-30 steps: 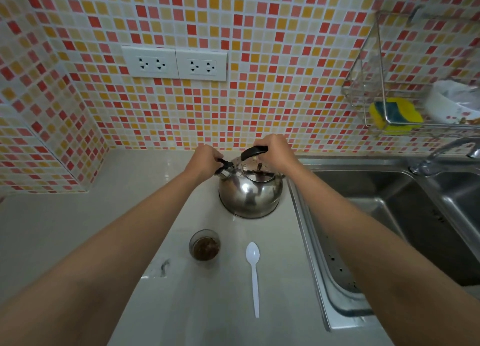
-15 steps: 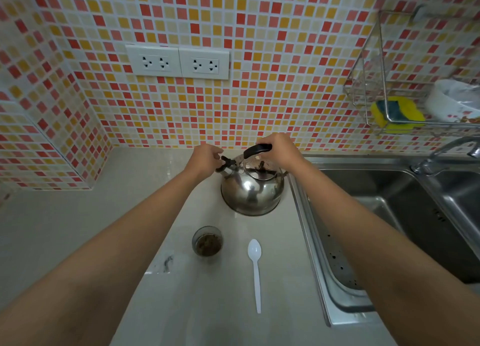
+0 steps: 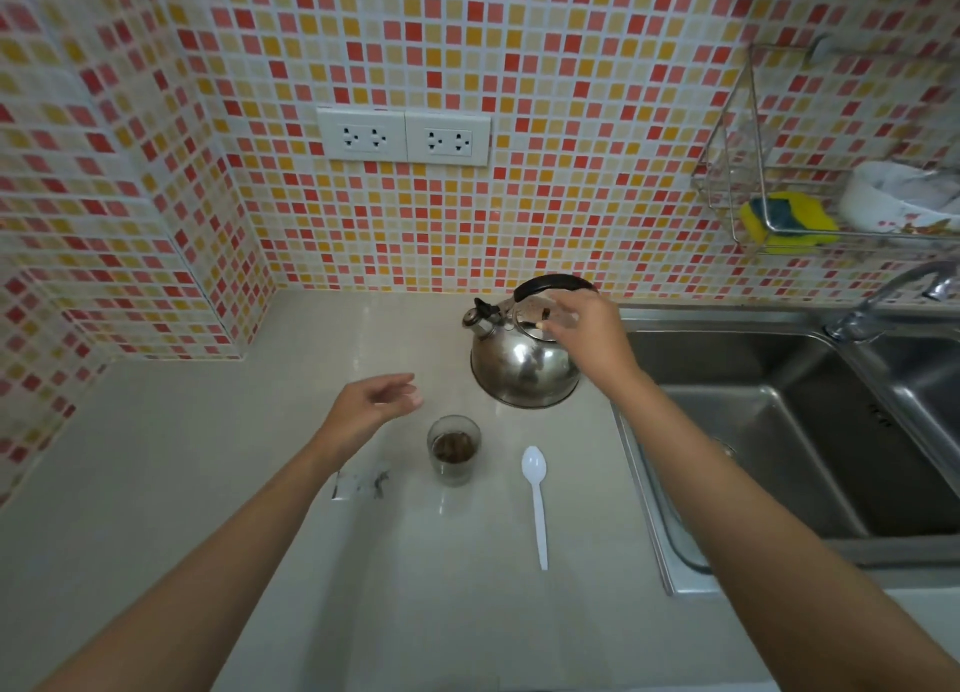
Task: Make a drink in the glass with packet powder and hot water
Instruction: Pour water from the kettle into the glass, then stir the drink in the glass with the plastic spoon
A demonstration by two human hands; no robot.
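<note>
A steel kettle with a black handle stands on the counter beside the sink, its spout pointing left. My right hand hovers over its lid with the fingers apart, holding nothing. A small glass with brown powder in the bottom stands in front of the kettle. My left hand is open just left of the glass, above the counter. A white plastic spoon lies right of the glass. The torn packet lies partly hidden under my left forearm.
A steel double sink with a tap takes up the right side. A wire rack on the tiled wall holds a yellow sponge and a white bowl. Two sockets sit on the wall above the counter.
My left hand has let go of the kettle's spout cap and drawn back toward the glass. My right hand has come off the handle and opened over the lid.
</note>
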